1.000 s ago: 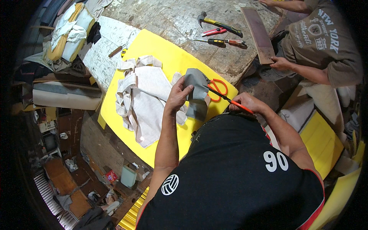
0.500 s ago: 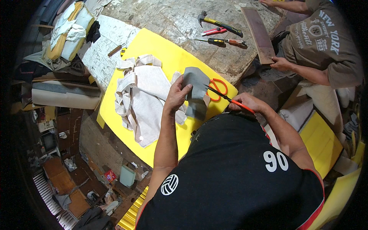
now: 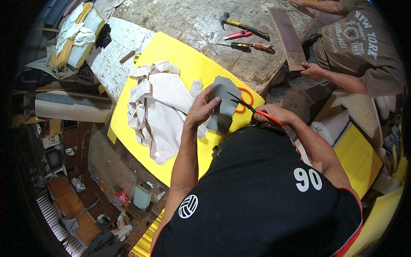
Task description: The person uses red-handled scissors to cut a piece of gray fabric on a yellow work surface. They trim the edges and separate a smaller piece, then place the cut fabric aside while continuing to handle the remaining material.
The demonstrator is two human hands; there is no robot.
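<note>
My left hand pinches a grey piece of fabric or leatherette by its left edge, thumb on top. The lower part of that piece hangs darker, toward my body. In my right hand is a pair of scissors with orange-red handles and dark blades. Its blades are spread apart at the right edge of the grey piece. Behind them, orange loops lie on the yellow foam sheet, apparently another pair of scissors. Left of my left hand, pale cloth pieces lie heaped on the foam.
A hammer, red utility knife and screwdrivers lie on the worn tabletop. At the right, another person holds a long board. A tape measure sits by the foam's far left edge.
The grey piece has shifted slightly right and turned, with my left hand moving along. The scissor blades are now more clearly spread at its edge.
</note>
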